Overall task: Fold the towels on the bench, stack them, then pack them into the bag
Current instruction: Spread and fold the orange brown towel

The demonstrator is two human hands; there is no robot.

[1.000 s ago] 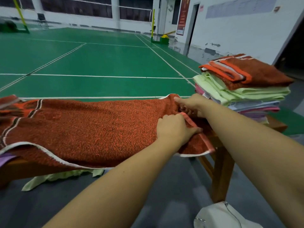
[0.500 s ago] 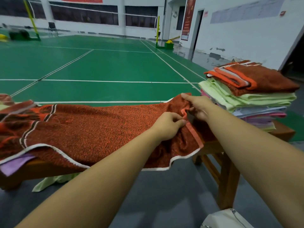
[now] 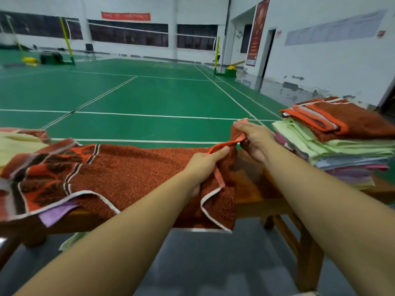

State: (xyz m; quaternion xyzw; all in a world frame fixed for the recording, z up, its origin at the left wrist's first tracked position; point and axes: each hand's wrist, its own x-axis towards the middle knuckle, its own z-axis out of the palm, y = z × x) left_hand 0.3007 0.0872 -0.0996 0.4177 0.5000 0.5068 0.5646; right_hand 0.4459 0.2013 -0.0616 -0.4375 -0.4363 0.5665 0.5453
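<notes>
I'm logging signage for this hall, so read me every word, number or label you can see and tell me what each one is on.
No text can be read here.
Red banner on the far wall: pale characters, too blurred to read.
Tall red banner beside the doorway: lettering too small and blurred.
Pale notice board on the right wall: print illegible.
Small red sign beside it: unreadable.
The brown towel, the towel stack: no labels visible.
</notes>
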